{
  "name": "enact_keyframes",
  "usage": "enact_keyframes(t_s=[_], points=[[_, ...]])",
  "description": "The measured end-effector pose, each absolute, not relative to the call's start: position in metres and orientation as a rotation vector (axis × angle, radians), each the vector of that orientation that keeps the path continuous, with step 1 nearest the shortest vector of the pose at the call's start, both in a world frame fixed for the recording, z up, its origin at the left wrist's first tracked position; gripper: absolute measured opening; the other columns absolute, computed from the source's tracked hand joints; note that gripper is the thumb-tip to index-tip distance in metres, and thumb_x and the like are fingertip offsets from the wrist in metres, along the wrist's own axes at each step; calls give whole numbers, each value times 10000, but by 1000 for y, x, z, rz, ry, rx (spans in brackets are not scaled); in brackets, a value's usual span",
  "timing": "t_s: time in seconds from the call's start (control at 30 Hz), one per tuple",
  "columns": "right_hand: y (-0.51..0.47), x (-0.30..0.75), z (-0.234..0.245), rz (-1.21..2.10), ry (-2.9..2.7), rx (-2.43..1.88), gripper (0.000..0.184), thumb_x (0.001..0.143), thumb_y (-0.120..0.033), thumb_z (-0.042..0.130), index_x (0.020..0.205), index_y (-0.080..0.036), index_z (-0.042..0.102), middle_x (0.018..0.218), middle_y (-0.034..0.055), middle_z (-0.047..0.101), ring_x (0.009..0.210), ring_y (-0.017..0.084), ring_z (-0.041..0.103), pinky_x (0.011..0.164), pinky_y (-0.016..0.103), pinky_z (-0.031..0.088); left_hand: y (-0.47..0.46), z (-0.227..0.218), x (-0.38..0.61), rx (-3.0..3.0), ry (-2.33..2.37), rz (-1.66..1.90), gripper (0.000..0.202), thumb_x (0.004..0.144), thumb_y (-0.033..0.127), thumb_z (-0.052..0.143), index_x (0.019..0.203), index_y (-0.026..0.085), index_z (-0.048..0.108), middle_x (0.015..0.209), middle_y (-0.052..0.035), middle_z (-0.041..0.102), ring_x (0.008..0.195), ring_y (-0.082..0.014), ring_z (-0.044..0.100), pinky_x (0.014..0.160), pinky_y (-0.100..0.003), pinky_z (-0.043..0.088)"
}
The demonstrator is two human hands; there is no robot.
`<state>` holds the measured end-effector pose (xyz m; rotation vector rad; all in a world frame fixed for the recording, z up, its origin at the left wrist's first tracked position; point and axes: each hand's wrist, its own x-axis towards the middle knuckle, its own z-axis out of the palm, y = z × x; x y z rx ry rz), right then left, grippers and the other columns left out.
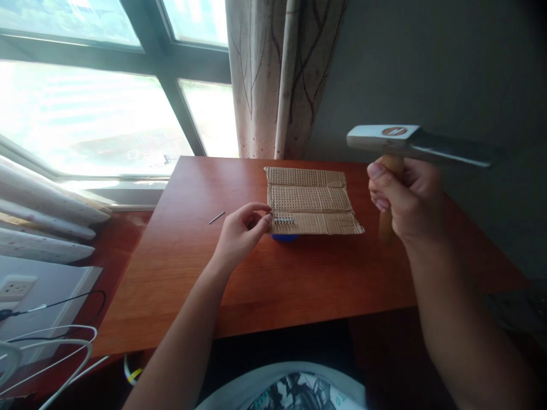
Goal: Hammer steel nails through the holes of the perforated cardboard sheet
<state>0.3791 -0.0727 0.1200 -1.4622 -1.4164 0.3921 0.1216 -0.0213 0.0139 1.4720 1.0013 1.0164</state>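
My right hand (405, 199) is closed round the wooden handle of a hammer (410, 142), held raised above the right side of the table, its metal head level. A sheet of cardboard (311, 200) full of small holes lies flat on the red-brown table (256, 273), with a row of nails (284, 218) standing near its front left edge. My left hand (241, 230) pinches at the left end of that row, thumb and forefinger together; what they hold is too small to make out. Something blue (284, 237) shows under the cardboard's front edge.
A loose nail (216, 217) lies on the table left of my left hand. A window and a patterned curtain (282, 80) stand behind the table. White hangers and cables (47, 341) sit low on the left, beside a white power strip (17, 285).
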Motion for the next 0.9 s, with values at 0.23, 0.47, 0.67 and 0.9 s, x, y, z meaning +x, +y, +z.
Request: enact_keyframes(t_s=[0.23, 0.47, 0.67, 0.9], points=[[-66, 407, 109, 422, -1144, -1217, 158, 865, -325, 649, 747, -221, 630, 432, -86, 307, 352, 93, 265, 415, 323, 189, -15, 7, 113, 1581, 1120, 1049, 310, 860, 373, 651, 1074, 154, 698, 670, -12, 646, 610, -135, 584, 562, -232, 427], [-64, 414, 94, 377, -1058, -1229, 283, 877, -425, 626, 666, -252, 554, 470, -75, 295, 379, 98, 275, 424, 322, 203, -3, 8, 92, 1871, 1570, 1052, 244, 841, 351, 614, 977, 193, 741, 804, -43, 718, 673, -166, 627, 641, -269, 447], [-63, 420, 86, 380, -1023, -1276, 318, 867, -464, 630, 659, -271, 488, 482, -80, 282, 397, 103, 279, 442, 322, 221, 12, 11, 58, 1896, 2039, 744, 278, 824, 369, 610, 1001, 200, 740, 930, -104, 745, 843, -283, 671, 753, -371, 454], [-64, 420, 86, 467, -1087, -1324, 384, 868, -530, 602, 656, -274, 410, 526, -65, 302, 419, 109, 297, 447, 322, 239, 11, 6, 53, 1948, 2139, 425, 306, 831, 408, 588, 1022, 232, 750, 1088, -148, 721, 920, -354, 659, 718, -403, 443]])
